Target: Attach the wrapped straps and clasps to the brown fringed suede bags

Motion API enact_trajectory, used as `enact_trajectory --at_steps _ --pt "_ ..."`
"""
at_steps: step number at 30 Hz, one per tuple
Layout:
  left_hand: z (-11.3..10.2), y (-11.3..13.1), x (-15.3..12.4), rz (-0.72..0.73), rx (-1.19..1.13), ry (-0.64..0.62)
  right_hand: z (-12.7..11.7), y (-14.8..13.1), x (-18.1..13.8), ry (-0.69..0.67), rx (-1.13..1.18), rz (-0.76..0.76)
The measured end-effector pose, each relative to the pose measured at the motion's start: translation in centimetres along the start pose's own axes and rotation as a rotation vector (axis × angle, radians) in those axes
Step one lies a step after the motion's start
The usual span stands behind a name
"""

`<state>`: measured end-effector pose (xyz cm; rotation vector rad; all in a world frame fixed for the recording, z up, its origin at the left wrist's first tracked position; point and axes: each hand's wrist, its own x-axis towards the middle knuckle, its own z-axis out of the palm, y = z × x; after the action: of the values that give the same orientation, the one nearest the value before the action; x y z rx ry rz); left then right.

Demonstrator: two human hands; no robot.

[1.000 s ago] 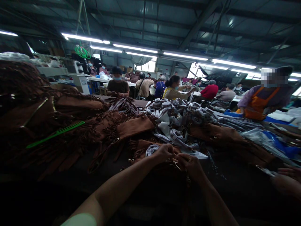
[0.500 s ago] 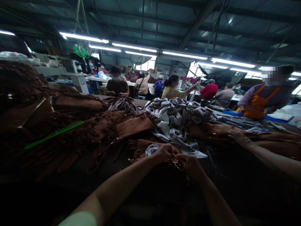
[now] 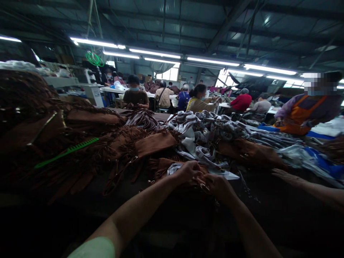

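In front of me my left hand (image 3: 190, 171) is closed in a pinch, its fingertips meeting those of my right hand (image 3: 219, 186). A gold metal clasp (image 3: 205, 187) shows at my right fingers, which are closed on it. What the left fingertips grip is too small and dark to make out. Just behind my hands lies a brown fringed bag (image 3: 163, 164), with a roll of grey strap (image 3: 174, 168) on it. A pointed white sheet (image 3: 231, 176) sticks out beyond my right hand.
A green comb-like tool (image 3: 67, 152) rests on heaped brown fringed bags (image 3: 156, 142) at left. Grey rolled straps (image 3: 204, 123) are piled centrally. Another person's hand (image 3: 286, 175) reaches in from the right, near a brown bag (image 3: 249, 152). A person in an orange apron (image 3: 301, 111) stands beyond.
Brown bags at the right have gone from the table, uncovering blue and white plastic. The other person's hand there is lower. My hands remain together at the clasp.
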<state>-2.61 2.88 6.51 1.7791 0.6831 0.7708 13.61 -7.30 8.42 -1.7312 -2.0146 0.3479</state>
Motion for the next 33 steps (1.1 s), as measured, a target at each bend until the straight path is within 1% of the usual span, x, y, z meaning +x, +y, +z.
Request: enact_trajectory --at_steps 3,4,5,7,9,10,12,15,17,18,19,21,22,23,25,27,28,30,33 --pt "-3.5 1.7 -1.8 0.055 0.393 0.196 0.2 0.0 -0.3 0.070 -0.062 0.052" --pt "-4.6 1.8 -2.8 0.050 0.515 0.230 0.4 -0.2 -0.4 0.103 -0.092 0.056" --pt "-5.5 1.7 -3.9 0.047 0.622 0.223 0.7 -0.4 -0.4 0.134 -0.125 0.053" --pt "-6.5 1.0 -6.3 0.068 0.778 0.132 1.5 -1.1 -0.4 0.171 -0.190 0.021" --pt "-6.6 0.1 -8.0 0.102 0.867 0.041 2.4 -2.0 0.0 0.150 -0.239 -0.056" --pt "-6.3 -0.2 -8.6 0.116 0.889 0.032 2.8 -2.5 0.3 0.128 -0.265 -0.098" --pt "-5.6 -0.1 -8.9 0.155 0.906 0.068 3.5 -3.4 0.9 0.079 -0.320 -0.169" --pt "-4.8 1.6 -8.5 0.272 0.907 0.106 3.9 -4.3 1.5 0.052 -0.379 -0.209" --pt "-4.6 2.9 -8.7 0.343 0.906 0.132 3.7 -4.4 1.5 0.083 -0.373 -0.199" --pt "-4.6 3.3 -9.0 0.355 0.895 0.174 3.5 -4.2 1.3 0.116 -0.352 -0.185" --pt "-4.5 3.5 -9.5 0.351 0.870 0.242 3.2 -3.9 1.1 0.153 -0.313 -0.173" --pt "-4.1 2.9 -10.7 0.307 0.807 0.368 2.6 -3.0 0.6 0.229 -0.187 -0.162" --pt "-3.9 2.3 -11.2 0.275 0.788 0.382 2.4 -2.6 0.2 0.266 -0.114 -0.170" --pt "-3.6 1.5 -11.6 0.243 0.784 0.357 2.1 -2.1 -0.2 0.296 -0.041 -0.191" --pt "-3.0 0.2 -11.4 0.189 0.803 0.241 1.8 -1.7 -1.0 0.334 0.058 -0.264" --pt "-2.9 -0.4 -10.2 0.134 0.799 0.150 1.8 -1.9 -1.9 0.309 0.071 -0.378" --pt "-3.0 -0.2 -9.2 0.108 0.785 0.137 1.9 -2.2 -2.4 0.268 0.050 -0.440" --pt "-3.6 0.8 -7.1 0.062 0.760 0.155 2.6 -3.0 -3.3 0.171 -0.005 -0.541" --pt "-4.6 2.9 -4.6 0.059 0.755 0.196 4.1 -3.6 -3.9 0.040 -0.113 -0.652"
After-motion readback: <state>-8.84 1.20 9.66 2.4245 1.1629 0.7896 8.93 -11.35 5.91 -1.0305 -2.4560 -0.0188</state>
